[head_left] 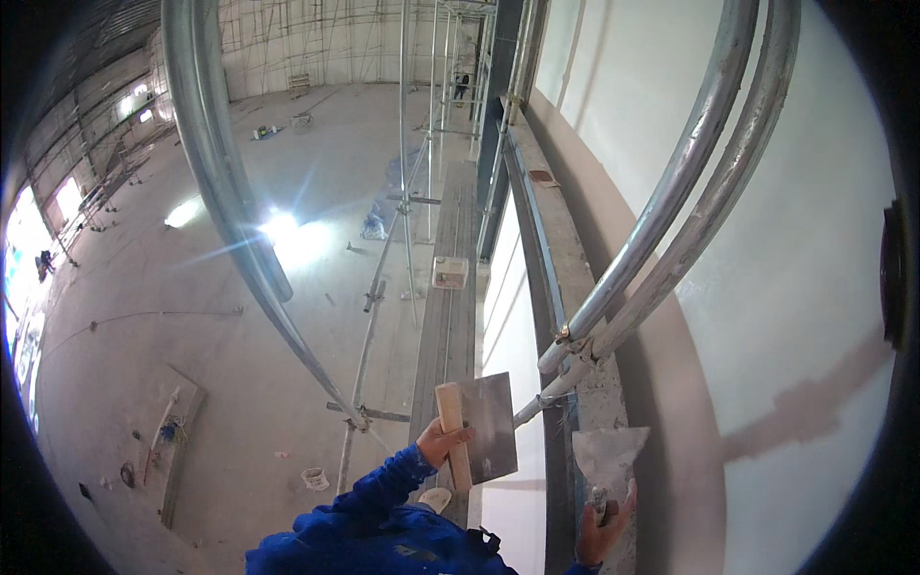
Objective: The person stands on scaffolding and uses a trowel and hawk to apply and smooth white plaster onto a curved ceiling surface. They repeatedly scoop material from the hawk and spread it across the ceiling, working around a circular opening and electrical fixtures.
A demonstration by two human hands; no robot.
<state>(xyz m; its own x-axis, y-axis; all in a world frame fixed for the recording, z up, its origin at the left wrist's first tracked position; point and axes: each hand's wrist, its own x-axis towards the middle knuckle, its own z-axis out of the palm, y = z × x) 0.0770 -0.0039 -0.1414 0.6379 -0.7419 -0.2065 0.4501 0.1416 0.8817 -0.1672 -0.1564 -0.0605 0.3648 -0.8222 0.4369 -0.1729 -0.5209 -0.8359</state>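
My left hand (pixel 442 443) is closed round the wooden handle of a plastering trowel (pixel 491 422), whose flat rectangular metal blade points to the right. Lower right, my right hand (pixel 608 529) grips a wide putty knife (pixel 609 458) by its handle. Its flared blade looks smeared with pale grey plaster and lies over the concrete ledge (pixel 602 407) along the wall; whether it touches the ledge I cannot tell. Both forearms wear blue sleeves.
Metal scaffold poles (pixel 671 182) rise at right, with more poles (pixel 216 163) at left. A narrow plank platform (pixel 446 331) runs ahead, bearing a pale tub (pixel 449 272). The white wall (pixel 767 287) stands at right. Far below left is the concrete floor (pixel 259 383), with a bucket (pixel 314 478).
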